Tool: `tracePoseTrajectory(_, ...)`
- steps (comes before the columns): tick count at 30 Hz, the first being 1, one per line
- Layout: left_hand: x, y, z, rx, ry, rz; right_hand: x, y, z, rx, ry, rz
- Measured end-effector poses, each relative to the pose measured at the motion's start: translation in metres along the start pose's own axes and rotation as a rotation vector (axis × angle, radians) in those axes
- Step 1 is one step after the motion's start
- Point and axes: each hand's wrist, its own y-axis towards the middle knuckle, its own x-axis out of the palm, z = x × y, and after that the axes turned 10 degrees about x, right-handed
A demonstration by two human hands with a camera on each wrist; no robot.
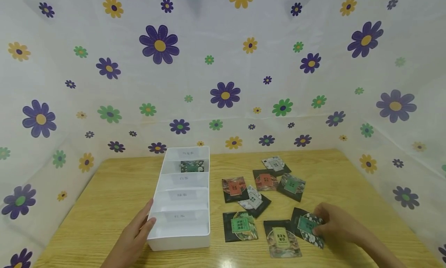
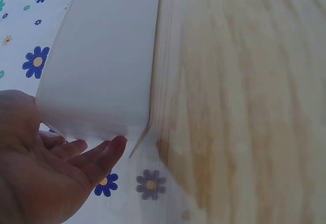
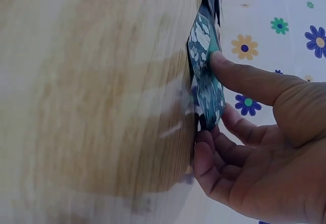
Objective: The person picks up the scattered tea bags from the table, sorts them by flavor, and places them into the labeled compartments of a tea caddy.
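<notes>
A long white divided box (image 1: 179, 243) stands on the table left of the middle, with a label in each compartment. My left hand (image 1: 134, 233) holds its near left side, the thumb at the rim and the fingers along the outer wall; the left wrist view shows fingertips against the white wall (image 2: 102, 56). A dark tea sachet (image 1: 184, 166) with white flowers lies in the second compartment from the back. My right hand (image 1: 336, 223) pinches a matching teal-labelled tea sachet (image 1: 306, 227) by its right edge. In the right wrist view, the thumb presses the sachet's (image 3: 201, 43) face.
Right of the box lie several other sachets: a yellow-labelled one (image 1: 282, 239), a green leafy one (image 1: 240, 227), red ones (image 1: 234, 188), white-patterned ones (image 1: 252, 200) and a dark green one (image 1: 292, 186). A flowered cloth (image 1: 195, 74) surrounds the wooden table (image 1: 115, 198).
</notes>
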Motion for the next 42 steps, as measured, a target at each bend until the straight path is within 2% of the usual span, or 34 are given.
tracePoseTrajectory(4,0.0,0.0,0.0,0.003,0.005,0.001,-0.002,0.005,0.002,-0.006,0.041,-0.006)
tracePoseTrajectory(9,0.0,0.0,0.001,0.005,-0.034,0.007,-0.005,0.009,0.007,-0.007,0.101,-0.005)
tracePoseTrajectory(12,0.0,0.001,0.001,0.006,-0.032,0.004,-0.008,0.013,0.008,0.024,0.114,0.006)
tracePoseTrajectory(16,-0.001,0.0,0.002,-0.008,-0.016,-0.003,-0.011,0.015,0.006,0.056,0.166,-0.01)
tracePoseTrajectory(23,-0.001,0.001,0.003,-0.012,-0.053,-0.008,-0.015,0.018,0.011,0.025,0.255,-0.068)
tracePoseTrajectory(30,-0.002,0.001,0.003,-0.011,-0.036,-0.017,-0.023,0.024,0.027,-0.006,0.478,-0.213)
tracePoseTrajectory(37,-0.002,0.003,0.006,-0.022,-0.007,-0.025,-0.036,0.018,0.036,-0.057,0.688,-0.292)
tracePoseTrajectory(42,-0.004,0.002,0.008,-0.041,-0.019,-0.04,-0.041,0.018,0.031,-0.038,0.737,-0.318)
